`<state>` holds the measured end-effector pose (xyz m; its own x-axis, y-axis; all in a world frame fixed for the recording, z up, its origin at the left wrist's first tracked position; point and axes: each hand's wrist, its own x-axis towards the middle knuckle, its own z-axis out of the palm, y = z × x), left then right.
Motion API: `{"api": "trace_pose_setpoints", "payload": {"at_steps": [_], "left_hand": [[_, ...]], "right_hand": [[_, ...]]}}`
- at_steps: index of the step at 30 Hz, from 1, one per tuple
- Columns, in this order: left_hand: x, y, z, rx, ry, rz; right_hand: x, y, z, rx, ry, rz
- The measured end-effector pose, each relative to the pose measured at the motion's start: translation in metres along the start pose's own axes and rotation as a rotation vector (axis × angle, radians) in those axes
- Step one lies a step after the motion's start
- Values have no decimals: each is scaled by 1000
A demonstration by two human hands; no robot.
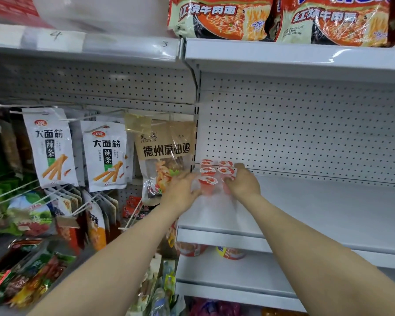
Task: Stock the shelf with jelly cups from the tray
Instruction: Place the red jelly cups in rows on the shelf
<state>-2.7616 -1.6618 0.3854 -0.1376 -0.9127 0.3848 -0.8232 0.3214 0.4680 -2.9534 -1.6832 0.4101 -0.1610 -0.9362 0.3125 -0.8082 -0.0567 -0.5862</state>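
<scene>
Both hands, left (180, 190) and right (243, 184), grasping the jelly cups (211, 175) at the white shelf's (317, 208) back-left corner

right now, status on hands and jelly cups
Left hand and right hand flank jelly cups at shelf back-left corner. Grip unclear. Nothing in the way.

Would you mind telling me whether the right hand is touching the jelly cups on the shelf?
Touching. The head view shows the right hand resting against the right side of the jelly cups, its fingers overlapping them.
</scene>
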Motion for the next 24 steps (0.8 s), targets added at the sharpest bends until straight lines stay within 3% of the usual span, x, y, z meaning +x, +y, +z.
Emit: {"api": "trace_pose_setpoints", "payload": {"at_steps": [9,18,24], "left_hand": [[-40,-50,-85,153,237,-90],[-118,-118,-144,179,232,-225],[-174,-173,-155,259,200,-312]], "right_hand": [[-37,-99,5,-250,-74,-383],[-102,-177,61,-193,-181,-457],[-151,-195,118,-192,-293,-483]]}}
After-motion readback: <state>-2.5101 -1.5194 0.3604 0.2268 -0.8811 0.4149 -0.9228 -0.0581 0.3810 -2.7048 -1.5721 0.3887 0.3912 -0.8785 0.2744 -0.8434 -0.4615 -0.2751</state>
